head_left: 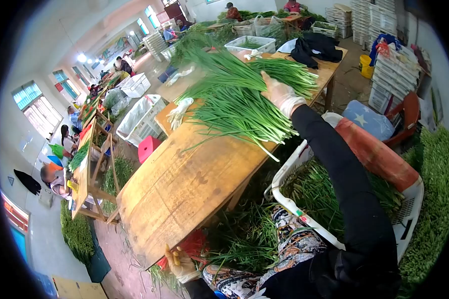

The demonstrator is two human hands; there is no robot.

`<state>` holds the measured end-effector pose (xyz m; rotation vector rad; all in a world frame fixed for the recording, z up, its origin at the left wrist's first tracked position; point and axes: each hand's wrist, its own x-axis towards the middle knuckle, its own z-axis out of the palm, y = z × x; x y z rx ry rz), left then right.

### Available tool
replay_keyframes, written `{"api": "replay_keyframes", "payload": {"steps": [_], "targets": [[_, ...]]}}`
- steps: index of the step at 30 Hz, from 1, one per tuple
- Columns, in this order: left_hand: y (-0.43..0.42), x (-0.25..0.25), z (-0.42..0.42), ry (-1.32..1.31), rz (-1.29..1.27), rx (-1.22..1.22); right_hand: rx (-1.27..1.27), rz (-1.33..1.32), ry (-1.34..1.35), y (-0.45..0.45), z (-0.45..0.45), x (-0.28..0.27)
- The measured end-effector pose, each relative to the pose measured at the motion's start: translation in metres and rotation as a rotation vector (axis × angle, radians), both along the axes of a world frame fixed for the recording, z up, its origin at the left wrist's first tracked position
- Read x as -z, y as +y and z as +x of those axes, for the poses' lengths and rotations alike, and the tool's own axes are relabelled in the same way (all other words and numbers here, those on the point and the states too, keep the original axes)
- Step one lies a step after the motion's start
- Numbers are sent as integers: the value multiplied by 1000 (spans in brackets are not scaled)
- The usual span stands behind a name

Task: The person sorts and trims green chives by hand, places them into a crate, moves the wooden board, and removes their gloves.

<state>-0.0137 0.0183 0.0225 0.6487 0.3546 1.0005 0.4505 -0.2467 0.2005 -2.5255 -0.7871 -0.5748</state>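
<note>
My right hand (279,93), in a pale thin glove, reaches across the wooden table (184,174) and grips green garlic chives (239,112) near their cut white ends. These lie in a large loose pile, with another bunch of chives (289,74) just beyond the hand. My left hand (180,264), also gloved, is low at the table's near corner, its fingers apart and bent at the edge. Beside it, red strands (193,246) hang below the tabletop; whether the fingers touch them I cannot tell.
At my right stands a white crate (284,194) of greens with a red cloth (369,149) over it. White gloves (179,113) and a dark jacket (315,49) lie on tables. A red stool (148,148) and a lined white crate (140,119) stand beyond. Several people work farther off.
</note>
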Motion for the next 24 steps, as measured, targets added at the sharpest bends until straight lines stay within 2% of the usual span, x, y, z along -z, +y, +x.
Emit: {"api": "replay_keyframes", "payload": {"steps": [2,3,4,7,8,9,11,12,15,16,18,19,22,23,24], "targets": [[-12,2,2,30,-66,-23,96,-120,168,-7,26,30],[-17,3,3,56,-128,-42,83,-260,245,-13,33,43],[-19,8,2,42,-151,-8,134,-304,232,-19,43,67],[-30,9,7,131,-140,-30,170,-368,105,-20,31,71],[-32,10,9,128,-161,-34,112,-249,-68,-19,30,74],[-34,10,11,130,-162,-34,104,-193,-107,-18,14,64],[-40,9,16,132,-187,57,-29,-212,107,-18,-18,49],[-43,7,22,276,-209,10,-90,-304,-67,-20,-26,56],[-38,27,32,213,-201,97,-59,-502,-73,-19,-20,82],[-41,25,37,204,-203,115,-58,-502,-71,-18,-13,91],[-45,28,43,195,-167,148,-59,-478,146,-14,0,99],[-47,29,44,185,-132,180,-63,-479,148,-15,5,104],[-54,26,44,257,-171,161,10,-207,105,-24,10,108],[-56,27,42,282,-192,144,67,-109,168,-27,22,117],[-56,31,38,263,-189,160,14,-141,21,-33,31,124]]}}
